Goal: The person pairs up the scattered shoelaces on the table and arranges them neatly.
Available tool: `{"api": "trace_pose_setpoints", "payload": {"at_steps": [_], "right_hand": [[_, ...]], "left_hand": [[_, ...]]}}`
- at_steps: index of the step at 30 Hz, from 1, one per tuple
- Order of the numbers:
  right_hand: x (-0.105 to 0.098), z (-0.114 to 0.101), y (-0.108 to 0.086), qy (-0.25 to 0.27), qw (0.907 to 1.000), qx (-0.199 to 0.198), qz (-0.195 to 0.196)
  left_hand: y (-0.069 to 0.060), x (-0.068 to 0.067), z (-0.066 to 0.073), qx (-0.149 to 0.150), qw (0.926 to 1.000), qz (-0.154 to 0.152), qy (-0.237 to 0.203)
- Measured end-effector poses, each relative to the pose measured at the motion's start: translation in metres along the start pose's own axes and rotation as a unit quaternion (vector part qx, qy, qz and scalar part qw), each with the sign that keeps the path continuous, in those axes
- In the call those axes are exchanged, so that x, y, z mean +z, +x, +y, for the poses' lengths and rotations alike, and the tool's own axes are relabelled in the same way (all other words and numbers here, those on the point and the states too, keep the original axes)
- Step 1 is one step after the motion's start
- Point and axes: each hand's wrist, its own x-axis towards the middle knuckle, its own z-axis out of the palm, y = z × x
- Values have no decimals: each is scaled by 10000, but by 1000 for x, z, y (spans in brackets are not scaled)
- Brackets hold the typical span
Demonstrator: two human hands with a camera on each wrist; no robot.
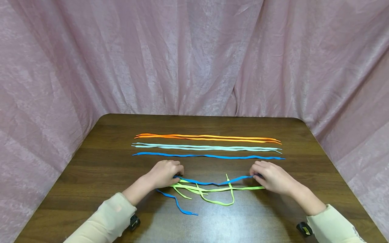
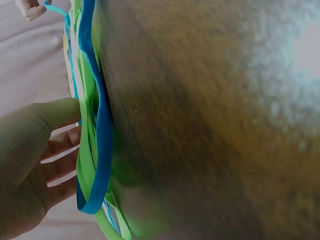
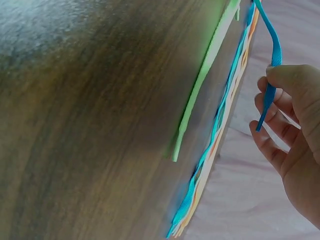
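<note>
In front of me, both hands are on one blue shoelace (image 1: 209,183), which sags between them over a loose pile of yellow-green shoelaces (image 1: 212,190). My right hand (image 1: 273,177) pinches its right end; in the right wrist view the tip (image 3: 268,100) hangs below the thumb. Curled about its other end is my left hand (image 1: 165,173), at the left side of the pile. The left wrist view shows a blue loop (image 2: 102,145) and green laces (image 2: 86,150) partly hiding the left fingertips. Nearer me, a loose blue lace end (image 1: 182,210) lies on the table.
Beyond the hands, straight laces lie side by side across the brown wooden table (image 1: 91,168): a blue one (image 1: 209,156), pale turquoise ones (image 1: 206,147) and orange ones (image 1: 206,137). A pink curtain (image 1: 194,60) hangs behind the table and along both sides.
</note>
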Motion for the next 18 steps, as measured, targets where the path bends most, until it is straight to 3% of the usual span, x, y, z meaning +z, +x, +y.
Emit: {"api": "trace_pose_setpoints", "payload": {"at_steps": [8, 18], "right_hand": [[3, 2, -4, -21, 10000, 60, -33], [5, 10, -10, -28, 9993, 360, -131]], "left_hand": [[-2, 3, 1, 130, 9997, 179, -89], [-4, -7, 5, 102, 9992, 356, -122]]}}
